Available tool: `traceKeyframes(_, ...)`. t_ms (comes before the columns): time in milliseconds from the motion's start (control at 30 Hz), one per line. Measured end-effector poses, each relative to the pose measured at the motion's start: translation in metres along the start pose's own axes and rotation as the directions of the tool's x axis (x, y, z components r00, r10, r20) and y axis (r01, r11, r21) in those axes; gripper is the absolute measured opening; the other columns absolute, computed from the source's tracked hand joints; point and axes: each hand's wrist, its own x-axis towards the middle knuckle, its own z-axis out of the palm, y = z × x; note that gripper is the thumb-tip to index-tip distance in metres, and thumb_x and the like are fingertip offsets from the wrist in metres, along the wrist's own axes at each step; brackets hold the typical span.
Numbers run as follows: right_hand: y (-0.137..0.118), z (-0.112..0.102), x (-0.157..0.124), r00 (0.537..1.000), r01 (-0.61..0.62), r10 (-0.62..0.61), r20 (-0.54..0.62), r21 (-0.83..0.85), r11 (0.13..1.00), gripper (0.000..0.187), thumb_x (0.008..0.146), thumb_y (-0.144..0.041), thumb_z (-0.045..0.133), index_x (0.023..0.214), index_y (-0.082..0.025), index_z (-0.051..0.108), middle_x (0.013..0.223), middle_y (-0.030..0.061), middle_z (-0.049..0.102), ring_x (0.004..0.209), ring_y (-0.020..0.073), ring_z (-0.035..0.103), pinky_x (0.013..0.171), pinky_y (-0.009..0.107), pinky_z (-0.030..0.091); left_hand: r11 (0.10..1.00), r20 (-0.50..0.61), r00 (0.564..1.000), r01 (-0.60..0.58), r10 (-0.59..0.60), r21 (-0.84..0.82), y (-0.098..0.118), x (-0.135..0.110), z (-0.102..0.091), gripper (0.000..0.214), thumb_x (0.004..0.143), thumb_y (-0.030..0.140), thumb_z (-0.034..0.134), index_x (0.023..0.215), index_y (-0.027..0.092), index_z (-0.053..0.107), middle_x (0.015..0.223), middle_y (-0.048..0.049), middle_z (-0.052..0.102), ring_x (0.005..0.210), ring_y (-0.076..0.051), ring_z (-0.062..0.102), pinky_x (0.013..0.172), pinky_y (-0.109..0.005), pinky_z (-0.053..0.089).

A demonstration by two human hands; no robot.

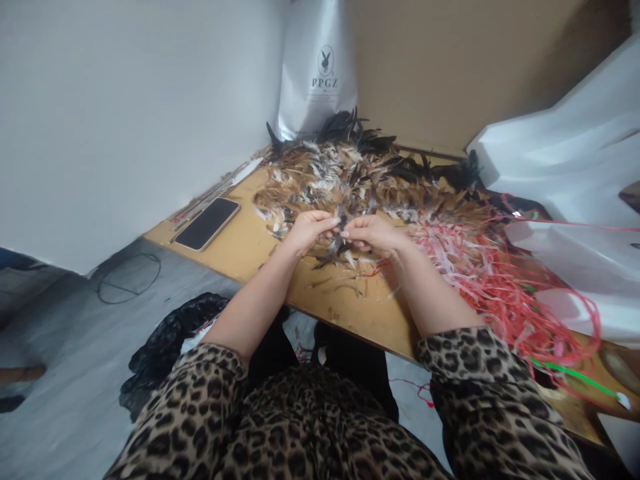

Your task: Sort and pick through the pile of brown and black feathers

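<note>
A big heap of brown, white and black feathers (350, 173) covers the far part of a low wooden table (250, 247). My left hand (311, 230) and my right hand (373, 233) meet at the heap's near edge, fingers pinched together on a small bunch of dark feathers (340, 248) held between them. Loose feathers lie on the table just below the hands. My sleeves carry a leopard print.
A tangle of red and pink plastic strings (480, 273) spreads over the table's right side. A phone (207, 223) lies at the left edge beside some long thin tools (220, 187). White bags (565, 167) stand right, a silver printed bag (317, 73) behind. A black bag (170, 340) lies on the floor.
</note>
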Motion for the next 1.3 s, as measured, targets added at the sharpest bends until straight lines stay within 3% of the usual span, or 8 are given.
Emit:
traceKeyframes(167, -0.001, 0.005, 0.005, 0.967, 0.181, -0.152, -0.203, 0.132, 0.975, 0.03, 0.053, -0.033, 0.077, 0.066, -0.013, 0.059, 0.062, 0.0011, 0.063, 0.039, 0.0044, 0.047, 0.031, 0.015, 0.027, 0.995, -0.014, 1.0, 0.005, -0.006, -0.095, 0.0, 0.001, -0.002, 0.023, 0.063, 0.025, 0.073, 0.078, 0.01, 0.066, 0.076, -0.0057, 0.068, 0.063, -0.006, 0.062, 0.055, -0.014, 0.046)
traceKeyframes(367, 0.0, 0.013, 0.008, 0.931, 0.284, -0.235, -0.281, 0.152, 0.947, 0.03, 0.053, -0.034, 0.077, 0.064, -0.014, 0.058, 0.049, -0.0031, 0.055, 0.037, 0.0035, 0.04, 0.033, 0.015, 0.026, 0.995, 0.072, 0.994, 0.087, -0.083, -0.058, 0.0, -0.002, -0.001, 0.02, 0.067, 0.024, 0.07, 0.08, 0.009, 0.067, 0.081, -0.0082, 0.069, 0.062, -0.007, 0.062, 0.053, -0.014, 0.044)
traceKeyframes(600, 0.007, 0.017, 0.012, 0.911, 0.282, -0.234, -0.34, 0.098, 0.954, 0.031, 0.054, -0.038, 0.076, 0.065, -0.016, 0.056, 0.041, -0.0064, 0.045, 0.036, 0.0036, 0.034, 0.035, 0.017, 0.023, 0.991, 0.053, 0.992, 0.117, -0.114, -0.06, 0.0, -0.002, 0.001, 0.017, 0.068, 0.021, 0.069, 0.079, 0.009, 0.066, 0.078, -0.0077, 0.069, 0.059, -0.006, 0.061, 0.051, -0.013, 0.043)
traceKeyframes(1100, 0.007, 0.025, 0.011, 0.889, 0.267, -0.233, -0.395, 0.031, 0.963, 0.029, 0.056, -0.038, 0.072, 0.065, -0.017, 0.056, 0.045, -0.0053, 0.047, 0.038, 0.0047, 0.033, 0.038, 0.019, 0.023, 0.997, 0.045, 0.996, 0.073, -0.074, 0.014, -0.003, -0.001, 0.003, 0.019, 0.063, 0.022, 0.073, 0.073, 0.008, 0.065, 0.068, -0.0051, 0.066, 0.056, -0.006, 0.058, 0.054, -0.015, 0.045)
traceKeyframes(1200, 0.006, 0.019, 0.011, 0.894, 0.265, -0.265, -0.361, -0.051, 0.963, 0.026, 0.061, -0.04, 0.068, 0.068, -0.017, 0.058, 0.044, -0.0053, 0.046, 0.038, 0.0055, 0.033, 0.039, 0.021, 0.025, 0.998, 0.022, 0.998, 0.052, -0.052, 0.031, -0.002, -0.001, 0.002, 0.02, 0.062, 0.023, 0.073, 0.072, 0.008, 0.065, 0.066, -0.0049, 0.065, 0.054, -0.006, 0.057, 0.05, -0.015, 0.043)
traceKeyframes(1300, 0.004, 0.007, 0.008, 0.872, 0.273, -0.377, -0.312, -0.33, 0.904, 0.022, 0.067, -0.038, 0.063, 0.071, -0.016, 0.061, 0.05, -0.0031, 0.051, 0.043, 0.0072, 0.038, 0.044, 0.022, 0.03, 0.999, -0.036, 0.998, 0.043, -0.043, 0.004, -0.002, 0.001, -0.001, 0.02, 0.064, 0.024, 0.072, 0.072, 0.008, 0.064, 0.067, -0.0043, 0.065, 0.052, -0.004, 0.056, 0.048, -0.014, 0.042)
